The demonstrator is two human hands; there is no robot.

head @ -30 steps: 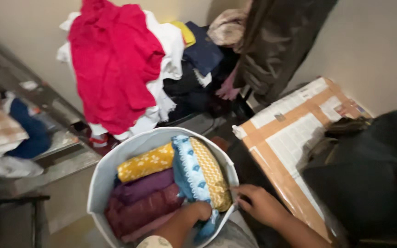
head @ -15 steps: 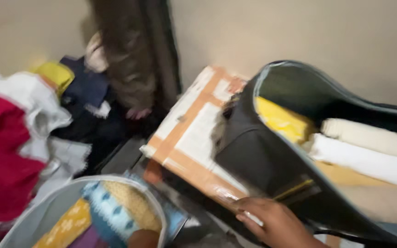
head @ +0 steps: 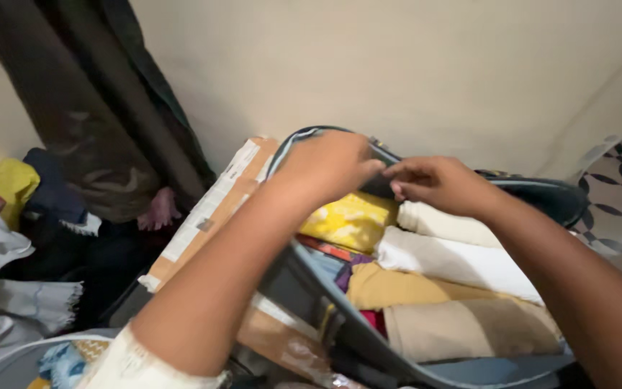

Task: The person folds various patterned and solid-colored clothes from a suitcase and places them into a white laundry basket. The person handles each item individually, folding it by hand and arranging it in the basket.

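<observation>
Dark fabric bag [head: 541,198] at frame centre: left hand [head: 325,167] & right hand [head: 437,184] both pinch its upper rim; folded cloths [head: 455,263] packed inside.

Floor surface, largely covered. A taped cardboard box [head: 210,216] lies flat on it; an open dark fabric bag [head: 541,198] of folded cloths rests partly upon the box. To the left, a heap of loose clothes [head: 16,245]; a round basket rim [head: 23,349] at lower left.
</observation>
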